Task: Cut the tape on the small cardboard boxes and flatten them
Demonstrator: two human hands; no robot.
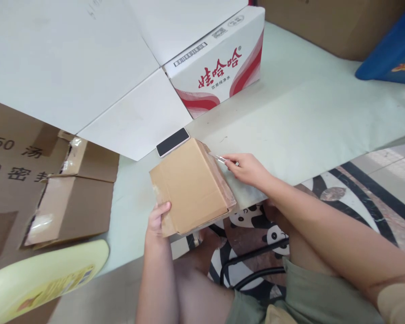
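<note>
A small brown cardboard box [194, 182] lies at the near edge of the table, its right side covered with clear tape. My left hand [158, 218] grips its lower left edge, thumb on top and the other fingers hidden beneath. Pinched in my right hand [245, 167] is a small knife [218, 158] with a thin silvery blade. The blade's tip is at the taped right side of the box, near the far corner. Just behind the box a flat dark-topped device with a white edge [173, 142] lies on the table.
White cartons, one with red lettering [219, 74], stand behind the box on the pale tablecloth [290, 103]. Larger brown cartons [77, 202] are at left, near a pale yellow bottle [50, 279]. At far right is a blue container [391, 49]. A black-framed stool [253, 267] stands below.
</note>
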